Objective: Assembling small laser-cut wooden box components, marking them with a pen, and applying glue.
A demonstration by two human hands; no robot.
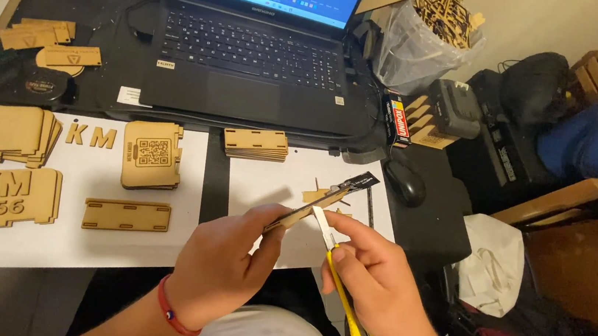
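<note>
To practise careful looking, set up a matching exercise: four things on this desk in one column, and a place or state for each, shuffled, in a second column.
Things:
1. utility knife
2. thin wooden panel
3. laptop
4. computer mouse

Places or states:
A. open, at the back of the desk
B. held in the right hand
C. lying right of the white sheet
D. pinched in the left hand

Pairs: 1-B, 2-D, 3-A, 4-C

We can't see the near end of the wooden strip (319,202), it's buried under the left hand (226,264) fingers. Yellow knife (345,291) handle mostly hidden inside right hand (376,280) fingers, blade tip contact behind the strip unclear
</note>
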